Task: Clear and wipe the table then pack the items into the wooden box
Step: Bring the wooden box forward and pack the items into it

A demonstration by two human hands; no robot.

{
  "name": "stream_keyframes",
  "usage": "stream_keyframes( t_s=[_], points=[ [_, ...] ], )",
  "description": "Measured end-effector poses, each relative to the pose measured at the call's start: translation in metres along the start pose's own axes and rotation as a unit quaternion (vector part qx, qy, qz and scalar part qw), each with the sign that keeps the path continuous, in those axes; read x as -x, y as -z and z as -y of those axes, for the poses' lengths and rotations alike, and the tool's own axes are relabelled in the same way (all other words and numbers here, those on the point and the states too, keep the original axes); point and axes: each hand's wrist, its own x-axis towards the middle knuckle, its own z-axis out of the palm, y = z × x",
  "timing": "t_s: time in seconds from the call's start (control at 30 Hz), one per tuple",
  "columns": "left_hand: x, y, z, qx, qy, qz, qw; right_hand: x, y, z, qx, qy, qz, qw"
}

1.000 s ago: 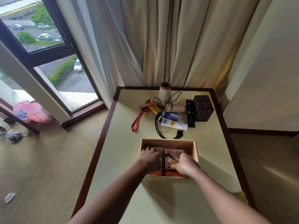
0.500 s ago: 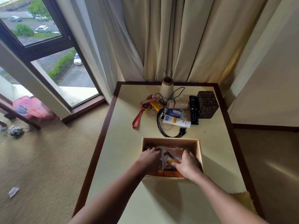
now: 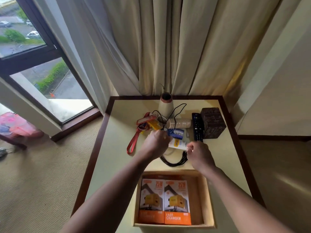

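Note:
The wooden box (image 3: 209, 199) sits open at the near end of the table (image 3: 116, 148), with two orange charger boxes (image 3: 165, 201) lying side by side inside. Both my hands are out over the pile beyond it. My right hand (image 3: 199, 153) pinches the cap end of a white tube (image 3: 178, 144). My left hand (image 3: 156, 142) curls over the tube's left end, beside a blue pack (image 3: 178, 133); its grip is hidden. A coiled black cable (image 3: 175, 161) lies under the tube.
At the back of the table are a red lanyard (image 3: 133, 142), a yellow item (image 3: 155, 126), a stack of paper cups (image 3: 179, 123), a black remote (image 3: 197, 127), a dark box (image 3: 212, 122) and a cone vase (image 3: 165, 105). Curtains hang behind; a window is at the left.
Both hands have left the wooden box, leaving the charger boxes flat inside, and moved forward to the white tube. The head has tilted down, so the box appears nearer.

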Motion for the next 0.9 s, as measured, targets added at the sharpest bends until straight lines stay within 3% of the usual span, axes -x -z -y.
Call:
stream_keyframes(
  t_s=[0.1, 0.23, 0.4, 0.5, 0.6, 0.67, 0.77, 0.9],
  points=[
    [-0.043, -0.024, 0.004, -0.038, -0.016, 0.030, 0.999, -0.033, -0.014, -0.009, 0.067, -0.007, 0.046, 0.997],
    [-0.086, -0.044, -0.002, -0.117, -0.073, 0.016, 0.990, -0.058, -0.033, -0.018, 0.158, 0.028, 0.066, 0.985],
    [-0.130, -0.052, -0.015, -0.359, -0.200, 0.002, 0.912, -0.066, -0.043, -0.025, 0.210, 0.050, 0.066, 0.974],
    [-0.148, -0.062, -0.022, -0.459, -0.179, 0.044, 0.869, -0.070, -0.044, -0.026, 0.227, 0.061, 0.057, 0.970],
    [-0.154, -0.069, -0.025, -0.495, -0.140, 0.069, 0.855, -0.073, -0.039, -0.025, 0.240, 0.070, 0.052, 0.967],
    [-0.156, -0.069, -0.028, -0.487, -0.124, 0.073, 0.862, -0.073, -0.035, -0.024, 0.235, 0.072, 0.041, 0.969],
    [-0.157, -0.061, -0.031, -0.421, -0.061, 0.087, 0.901, -0.071, -0.030, -0.021, 0.190, 0.064, 0.064, 0.978],
    [-0.152, -0.039, -0.034, -0.222, 0.069, 0.129, 0.964, -0.062, -0.018, -0.016, 0.065, 0.036, 0.072, 0.995]
  ],
)
